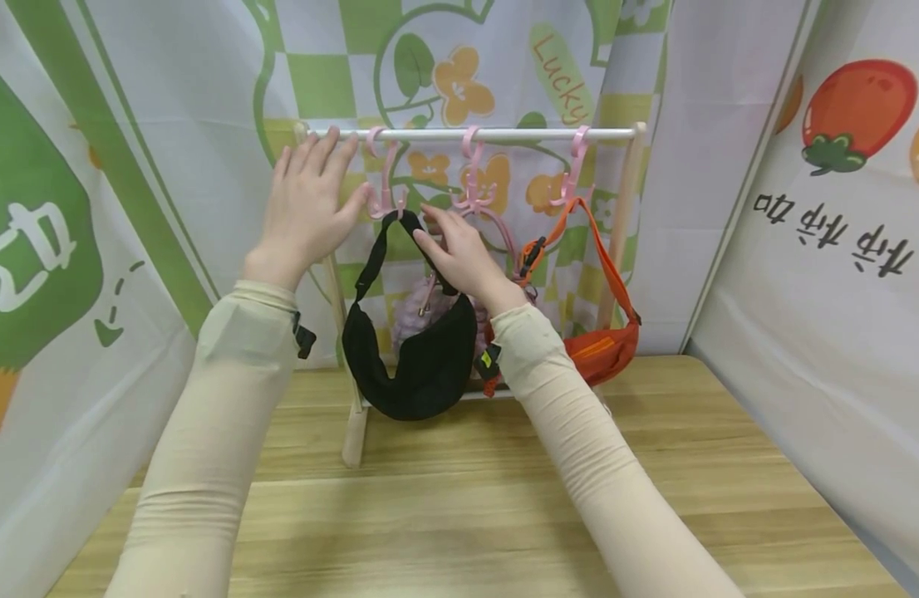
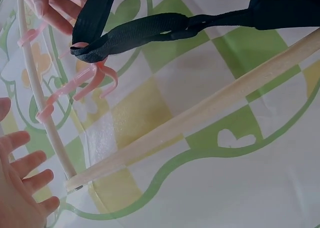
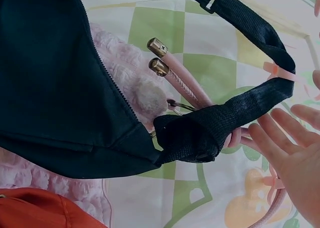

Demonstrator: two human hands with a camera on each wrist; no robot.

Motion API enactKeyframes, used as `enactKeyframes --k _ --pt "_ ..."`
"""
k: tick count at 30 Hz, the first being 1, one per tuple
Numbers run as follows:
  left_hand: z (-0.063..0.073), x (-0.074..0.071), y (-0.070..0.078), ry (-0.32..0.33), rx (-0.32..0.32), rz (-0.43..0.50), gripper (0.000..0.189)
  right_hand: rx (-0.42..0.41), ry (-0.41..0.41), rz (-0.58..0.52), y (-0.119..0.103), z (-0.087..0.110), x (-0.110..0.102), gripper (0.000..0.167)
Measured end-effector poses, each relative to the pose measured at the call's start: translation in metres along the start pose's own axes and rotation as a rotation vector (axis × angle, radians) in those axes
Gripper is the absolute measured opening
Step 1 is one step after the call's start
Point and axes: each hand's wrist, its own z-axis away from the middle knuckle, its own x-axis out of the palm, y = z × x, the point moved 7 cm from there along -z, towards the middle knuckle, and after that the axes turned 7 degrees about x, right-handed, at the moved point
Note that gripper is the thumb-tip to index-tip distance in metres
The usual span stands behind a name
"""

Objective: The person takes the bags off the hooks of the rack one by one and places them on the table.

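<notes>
A black waist bag (image 1: 422, 365) hangs by its strap (image 3: 255, 100) from the left pink hook (image 1: 387, 187) on a rack. My right hand (image 1: 463, 253) is beside that strap, its fingers extended; in the right wrist view the fingertips lie right at the strap's edge, and I cannot tell whether they touch it. Up at the left end of the white rail (image 1: 430, 134), my left hand (image 1: 310, 195) has its fingers spread and holds nothing. The left wrist view shows those fingers (image 2: 32, 165) apart from the hook (image 2: 82, 83).
Behind the black bag, a fluffy pink bag (image 3: 127, 80) hangs from the middle hook (image 1: 473, 170). An orange waist bag (image 1: 605, 353) hangs from the right hook (image 1: 575, 166). The wooden rack's foot (image 1: 354, 436) stands on a wood-grain table (image 1: 430, 523), with printed cloth behind.
</notes>
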Motion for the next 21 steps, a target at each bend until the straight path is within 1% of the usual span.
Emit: enactKeyframes --k 7,10,16,21 --pt "-0.01 -0.003 -0.001 -0.016 0.007 -0.008 0.06 -0.004 -0.006 -0.02 0.0 -0.002 0.001 0.054" --pt "-0.015 -0.002 -0.002 -0.032 0.012 -0.015 0.06 0.005 -0.017 -0.019 0.001 -0.003 0.001 0.054" --pt "-0.022 -0.001 -0.002 -0.05 0.026 -0.01 0.059 -0.002 -0.017 -0.025 0.001 -0.004 0.003 0.054" --pt "-0.027 0.0 -0.001 -0.059 0.036 -0.006 0.058 -0.015 -0.014 -0.006 -0.001 -0.003 0.004 0.054"
